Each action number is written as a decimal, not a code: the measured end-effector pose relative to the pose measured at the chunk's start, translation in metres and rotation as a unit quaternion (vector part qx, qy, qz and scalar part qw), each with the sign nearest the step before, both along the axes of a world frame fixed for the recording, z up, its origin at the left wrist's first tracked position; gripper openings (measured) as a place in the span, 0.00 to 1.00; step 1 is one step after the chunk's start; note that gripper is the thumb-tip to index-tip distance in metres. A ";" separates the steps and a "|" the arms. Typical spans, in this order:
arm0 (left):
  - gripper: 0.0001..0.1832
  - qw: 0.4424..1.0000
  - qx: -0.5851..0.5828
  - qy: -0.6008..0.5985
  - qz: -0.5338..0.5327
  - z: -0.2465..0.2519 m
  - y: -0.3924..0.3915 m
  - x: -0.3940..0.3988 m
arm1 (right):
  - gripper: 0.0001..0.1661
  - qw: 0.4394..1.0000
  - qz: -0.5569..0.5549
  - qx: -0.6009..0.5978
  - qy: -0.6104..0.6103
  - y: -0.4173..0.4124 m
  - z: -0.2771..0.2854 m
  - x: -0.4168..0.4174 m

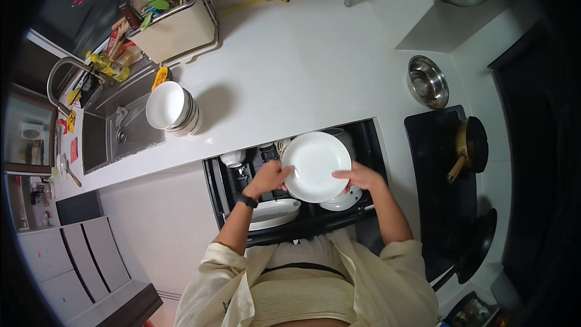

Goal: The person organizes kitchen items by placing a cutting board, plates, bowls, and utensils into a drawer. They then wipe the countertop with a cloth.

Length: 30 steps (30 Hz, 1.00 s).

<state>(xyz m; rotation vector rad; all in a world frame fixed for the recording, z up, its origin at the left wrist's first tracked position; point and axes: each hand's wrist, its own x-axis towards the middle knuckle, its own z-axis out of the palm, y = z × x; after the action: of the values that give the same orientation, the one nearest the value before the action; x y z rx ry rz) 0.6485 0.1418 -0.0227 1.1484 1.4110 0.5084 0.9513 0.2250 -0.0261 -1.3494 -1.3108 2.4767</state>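
Between my two hands is a round white plate (317, 166), held over an open black pull-out drawer (313, 227). My left hand (268, 177) grips its left rim with the thumb on top. On the opposite rim, my right hand (358, 177) has its thumb laid over the plate's face. Below the plate, partly hidden by it, white dishes (341, 201) with dark marks lie in the drawer. A white oval dish (276, 213) leans near the drawer's front, by my left forearm. A white bowl (233, 158) sits at the drawer's back left.
A stack of white bowls (169, 106) stands on the white countertop (290, 63) beside the steel sink (131, 131). A utensil caddy (177, 32) is behind it. To the right are a steel bowl (428, 81), a yellow-handled pan (472, 145) and a dark wok (479, 245) at the black cooktop (435, 209).
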 end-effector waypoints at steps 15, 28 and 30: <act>0.19 0.998 0.039 0.043 0.007 -0.094 0.001 0.077 | 0.15 0.505 0.102 0.771 -0.374 0.018 -0.075 0.053; 0.20 0.987 0.000 0.074 0.144 -0.084 -0.047 0.044 | 0.18 0.505 0.328 0.692 -0.398 0.113 -0.205 -0.020; 0.19 0.981 0.009 0.063 0.183 -0.092 -0.056 0.041 | 0.21 0.516 0.329 0.685 -0.395 0.123 -0.217 -0.028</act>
<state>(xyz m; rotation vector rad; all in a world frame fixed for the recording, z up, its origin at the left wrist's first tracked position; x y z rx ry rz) 0.6897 0.0862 -0.1147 0.9493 1.7448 0.7166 0.9232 0.3477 -0.2431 -1.3269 -3.1143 -0.1522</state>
